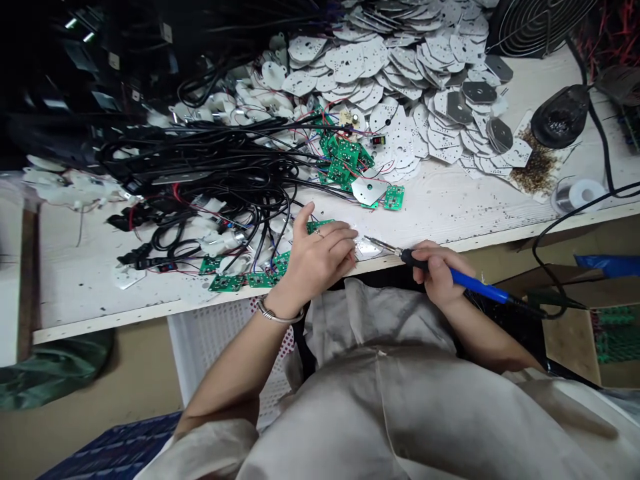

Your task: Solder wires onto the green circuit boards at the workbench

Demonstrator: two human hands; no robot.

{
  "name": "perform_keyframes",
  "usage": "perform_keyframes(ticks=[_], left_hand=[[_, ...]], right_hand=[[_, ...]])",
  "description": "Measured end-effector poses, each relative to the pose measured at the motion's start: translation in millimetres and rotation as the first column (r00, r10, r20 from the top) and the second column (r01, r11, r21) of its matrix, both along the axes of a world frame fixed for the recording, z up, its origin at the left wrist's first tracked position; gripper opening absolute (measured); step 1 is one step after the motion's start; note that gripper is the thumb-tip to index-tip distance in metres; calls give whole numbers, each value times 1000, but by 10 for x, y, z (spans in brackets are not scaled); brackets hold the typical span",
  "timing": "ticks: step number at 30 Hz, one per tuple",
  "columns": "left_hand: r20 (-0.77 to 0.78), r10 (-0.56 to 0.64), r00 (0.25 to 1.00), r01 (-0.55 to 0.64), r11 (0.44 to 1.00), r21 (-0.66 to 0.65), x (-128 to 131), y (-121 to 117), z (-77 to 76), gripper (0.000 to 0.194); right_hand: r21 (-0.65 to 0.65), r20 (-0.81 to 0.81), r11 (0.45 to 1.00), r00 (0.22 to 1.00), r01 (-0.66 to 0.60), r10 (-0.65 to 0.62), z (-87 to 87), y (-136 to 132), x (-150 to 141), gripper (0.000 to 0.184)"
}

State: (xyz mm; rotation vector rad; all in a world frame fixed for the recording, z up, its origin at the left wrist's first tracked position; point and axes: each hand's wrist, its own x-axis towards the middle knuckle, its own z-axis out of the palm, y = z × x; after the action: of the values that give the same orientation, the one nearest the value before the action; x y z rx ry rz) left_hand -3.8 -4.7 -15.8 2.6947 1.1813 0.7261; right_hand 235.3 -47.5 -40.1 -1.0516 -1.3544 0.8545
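Observation:
My right hand [440,270] is wrapped around a blue-handled soldering iron [463,279]. Its metal tip points left, close to the fingers of my left hand [323,260]. That hand is closed at the table's front edge, fingers curled and little finger raised; whatever they pinch is hidden. A pale, shiny piece [369,248] lies beneath the iron's tip, and I cannot tell whether my left fingers touch it. Green circuit boards [260,279] with wires lie just left of my left hand. More green boards [343,163] are heaped beyond it, with a white plate [370,190] on them.
Black cables [215,160] and white plastic parts tangle across the left. White plates [360,60] pile up at the back. On the right are an iron stand [560,117], a solder spool [583,195] and a fan [540,27]. The iron's cord loops past a cardboard box [570,340].

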Motion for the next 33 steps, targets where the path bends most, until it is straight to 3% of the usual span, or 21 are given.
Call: perform_keyframes(ticks=[4,11,17,25,33], left_hand=[[5,18,1000,-18,999,-49,-10,6,-13,10],[12,4,1000,-4,998,-70,-18,11,0,14],[18,36,999,-34,994,-108,-4,8,17,12],[16,40,999,-38,990,-132,-5,4,10,9],[35,42,999,-37,992,-121,-1,8,10,11]], right_hand=[[-52,-93,999,996,-13,8,47,3,-55,23],[-120,53,990,996,-70,77,64,26,-37,27],[-72,89,991,989,-116,122,56,33,-15,22],[-83,-20,993,996,-89,87,60,44,-26,22],[-94,77,989,990,-112,119,64,49,-8,24]])
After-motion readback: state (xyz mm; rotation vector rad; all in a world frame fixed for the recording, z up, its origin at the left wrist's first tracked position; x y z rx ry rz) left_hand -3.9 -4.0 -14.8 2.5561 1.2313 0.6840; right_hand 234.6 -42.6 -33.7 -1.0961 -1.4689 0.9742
